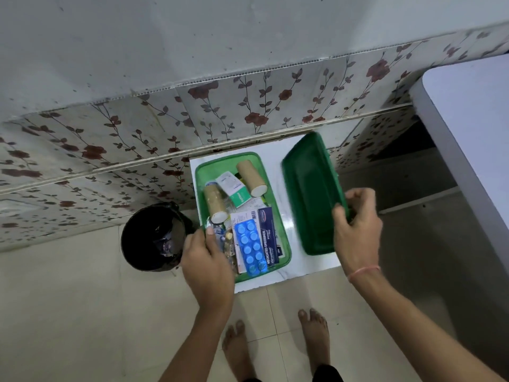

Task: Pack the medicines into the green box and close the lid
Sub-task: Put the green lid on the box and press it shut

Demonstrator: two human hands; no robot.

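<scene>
- Floral wall tiles [248, 106] back a small white table [292, 277].
- Green box [283, 253] lies open on its left half, full of medicines [251, 245].
- Left hand [208, 260] grips the box's near-left corner — fingers curled.
- Right hand [356, 224] clasps the green lid [308, 194], tilted at the right edge.
- Black bin [153, 238] stands left.

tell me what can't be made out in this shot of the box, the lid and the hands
- Head view: the near left corner of the green box is covered by the left hand.
- What the left hand's fingers pinch there, foil strips or the rim, cannot be told.
- The lid is motion-blurred; the right hand hides its near right edge.
- Print on the small white carton is too small to read.
- The dustbin interior is too dark.
</scene>
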